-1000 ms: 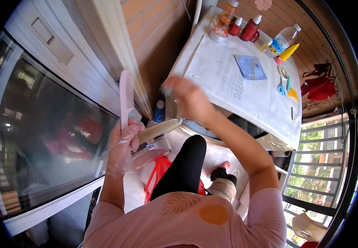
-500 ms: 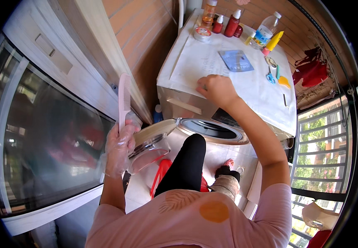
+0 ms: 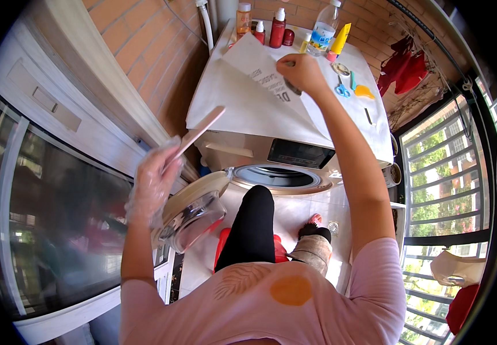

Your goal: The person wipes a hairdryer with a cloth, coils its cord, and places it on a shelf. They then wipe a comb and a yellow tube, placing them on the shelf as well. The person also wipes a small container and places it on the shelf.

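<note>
Standing at beige washer's [image 3: 260, 144] far edge, clear plastic bottle [image 3: 322, 38]; gloved left hand [image 3: 152, 181] pinches now-tilted pink comb [image 3: 201, 128]; right hand's [image 3: 304, 70] grip unclear

Comb [image 3: 202, 130] left of scissors [image 3: 342, 88]

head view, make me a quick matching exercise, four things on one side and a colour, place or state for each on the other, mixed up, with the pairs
Column one
1 comb
2 scissors
3 tube
4 washing machine door

Column two
a yellow
b swung open
c in the gloved left hand
d blue

Pairs: 1-c, 2-d, 3-a, 4-b
</note>
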Available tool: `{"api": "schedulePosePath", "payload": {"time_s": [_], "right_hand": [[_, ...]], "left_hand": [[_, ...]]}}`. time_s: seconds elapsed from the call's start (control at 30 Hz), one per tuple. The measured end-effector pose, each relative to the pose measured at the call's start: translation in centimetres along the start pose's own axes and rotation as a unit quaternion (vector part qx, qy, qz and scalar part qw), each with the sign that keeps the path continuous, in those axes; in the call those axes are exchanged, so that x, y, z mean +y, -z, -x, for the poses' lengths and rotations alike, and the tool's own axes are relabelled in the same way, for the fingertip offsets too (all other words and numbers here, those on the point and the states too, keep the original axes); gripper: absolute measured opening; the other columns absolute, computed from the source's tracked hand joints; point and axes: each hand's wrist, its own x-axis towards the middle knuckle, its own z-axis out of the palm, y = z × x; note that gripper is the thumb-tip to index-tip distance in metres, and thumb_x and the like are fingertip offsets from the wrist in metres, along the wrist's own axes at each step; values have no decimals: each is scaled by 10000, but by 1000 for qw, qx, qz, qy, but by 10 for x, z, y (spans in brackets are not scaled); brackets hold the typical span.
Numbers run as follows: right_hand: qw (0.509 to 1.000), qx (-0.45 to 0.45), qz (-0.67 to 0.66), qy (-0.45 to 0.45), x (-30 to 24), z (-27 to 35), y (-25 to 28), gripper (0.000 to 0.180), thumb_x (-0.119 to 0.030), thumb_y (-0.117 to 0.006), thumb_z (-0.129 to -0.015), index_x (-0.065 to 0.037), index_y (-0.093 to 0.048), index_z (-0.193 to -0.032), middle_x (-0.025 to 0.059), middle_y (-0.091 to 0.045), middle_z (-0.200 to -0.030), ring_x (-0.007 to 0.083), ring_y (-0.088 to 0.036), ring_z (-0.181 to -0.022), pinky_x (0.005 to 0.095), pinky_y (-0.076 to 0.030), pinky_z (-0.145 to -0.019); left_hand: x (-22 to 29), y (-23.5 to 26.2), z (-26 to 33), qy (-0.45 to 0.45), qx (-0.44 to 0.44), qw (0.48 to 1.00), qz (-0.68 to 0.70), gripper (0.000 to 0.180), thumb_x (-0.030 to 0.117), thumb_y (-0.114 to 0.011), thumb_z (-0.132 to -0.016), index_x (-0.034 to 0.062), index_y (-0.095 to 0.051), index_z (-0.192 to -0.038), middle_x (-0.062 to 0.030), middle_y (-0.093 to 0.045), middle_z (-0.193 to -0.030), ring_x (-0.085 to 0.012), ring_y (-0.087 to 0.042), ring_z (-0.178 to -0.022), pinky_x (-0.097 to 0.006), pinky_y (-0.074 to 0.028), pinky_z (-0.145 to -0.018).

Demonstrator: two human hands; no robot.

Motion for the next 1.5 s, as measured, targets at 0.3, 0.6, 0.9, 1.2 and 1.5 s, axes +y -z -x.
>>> {"api": "schedulePosePath", "payload": {"time_s": [0.3,0.6,0.9,1.2,1.5], "right_hand": [[985,54,96,132,-35,40,-29,164,-228,-563,-741,-108,-674,-760,134,-641,-752,299,-625,-714,406,-502,-634],[983,-85,-35,161,-29,109,-37,179,-199,-584,-755,-61,-651,-847,152,-637,-747,319,-613,-694,393,-492,-648],[976,-158,-148,8,33,195,32,155,-161,-629,-766,-27,-657,-838,142,-642,-746,262,-626,-680,314,-488,-647],[951,-142,-189,-198,88,295,76,169,-134,-637,-797,10,-650,-886,58,-642,-730,104,-573,-660,253,-474,-626],[945,-106,-176,-256,103,360,87,174,-159,-629,-799,1,-648,-866,94,-637,-735,137,-583,-679,281,-476,-666]], "left_hand": [[-16,-37,-84,-153,-60,980,-114,232,22,-637,-741,0,-610,-971,-150,-612,-868,-303,-592,-808,-352,-468,-738],[-21,-43,-83,-148,-78,973,-159,250,27,-653,-685,-2,-611,-930,-155,-594,-902,-321,-566,-849,-376,-455,-761],[-25,-46,-83,-173,-18,975,-137,263,-4,-662,-647,28,-621,-905,-124,-602,-907,-305,-556,-882,-373,-450,-783],[-40,-39,-71,-73,-35,985,-152,390,18,-697,-669,-16,-557,-1032,-152,-547,-1091,-308,-532,-1014,-353,-431,-875],[-32,-54,-64,-26,-8,988,-154,393,36,-666,-735,-5,-534,-1103,-148,-538,-1170,-289,-522,-1072,-339,-411,-915]]}}
